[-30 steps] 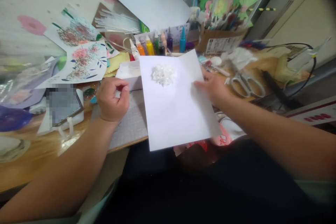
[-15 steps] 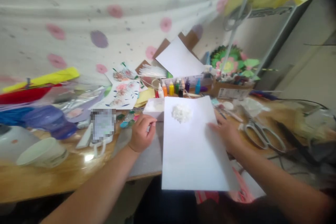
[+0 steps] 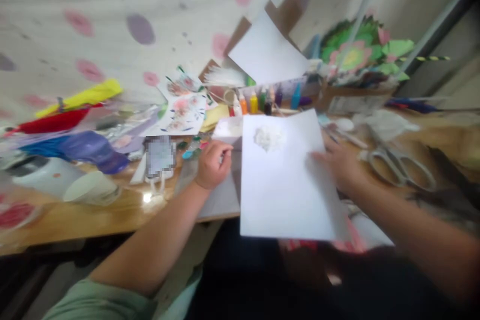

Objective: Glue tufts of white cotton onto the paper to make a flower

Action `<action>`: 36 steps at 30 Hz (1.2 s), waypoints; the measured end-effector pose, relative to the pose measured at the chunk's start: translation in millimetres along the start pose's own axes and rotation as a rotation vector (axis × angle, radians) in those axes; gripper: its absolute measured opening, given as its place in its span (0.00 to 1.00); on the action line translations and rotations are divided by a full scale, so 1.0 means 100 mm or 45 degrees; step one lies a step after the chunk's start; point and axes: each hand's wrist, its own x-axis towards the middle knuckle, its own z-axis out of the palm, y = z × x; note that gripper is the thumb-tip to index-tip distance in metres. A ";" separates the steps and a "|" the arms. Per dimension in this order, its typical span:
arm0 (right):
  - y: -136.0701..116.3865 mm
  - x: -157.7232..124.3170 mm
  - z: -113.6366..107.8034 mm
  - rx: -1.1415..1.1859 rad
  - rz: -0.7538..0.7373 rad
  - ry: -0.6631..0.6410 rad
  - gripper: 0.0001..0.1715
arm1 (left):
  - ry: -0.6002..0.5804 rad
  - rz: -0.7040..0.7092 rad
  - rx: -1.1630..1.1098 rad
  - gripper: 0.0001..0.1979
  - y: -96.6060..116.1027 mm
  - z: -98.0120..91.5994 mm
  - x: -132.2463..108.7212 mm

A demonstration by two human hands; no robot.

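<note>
My right hand (image 3: 339, 162) grips the right edge of a white sheet of paper (image 3: 288, 195), its thumb lying on top and the other fingers hidden behind. The sheet sticks out past the table's front edge. Near its top sits a small rounded heap of white bits (image 3: 268, 139), too blurred to name. To the left of the sheet, my left hand (image 3: 214, 165) is closed with thumb and fingers drawn together; whatever it may hold is hidden. Just behind that hand is a shallow white box (image 3: 227, 129), partly covered by the sheet.
Small colour bottles (image 3: 254, 103) line up behind the sheet. Scissors (image 3: 401, 167) lie on the right. A grey board (image 3: 210, 197) is under my left forearm; a phone-like object (image 3: 160, 157) and a paper cup (image 3: 92, 188) stand left. Painted flower sheets (image 3: 183, 112) lie behind.
The camera view has tipped down and slightly left, so everything appears higher and further right. My left hand stays closed beside the sheet, and the right keeps its hold.
</note>
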 end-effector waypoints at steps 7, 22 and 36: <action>0.06 0.06 0.01 0.000 0.059 0.016 0.14 | 0.086 -0.044 0.135 0.04 -0.03 0.09 0.03; 0.10 0.09 0.01 0.114 0.016 0.026 0.08 | 0.085 -0.091 0.254 0.08 -0.10 0.16 0.02; 0.14 0.12 0.02 0.097 -0.036 0.005 0.09 | 0.077 0.002 0.292 0.08 -0.07 0.18 0.05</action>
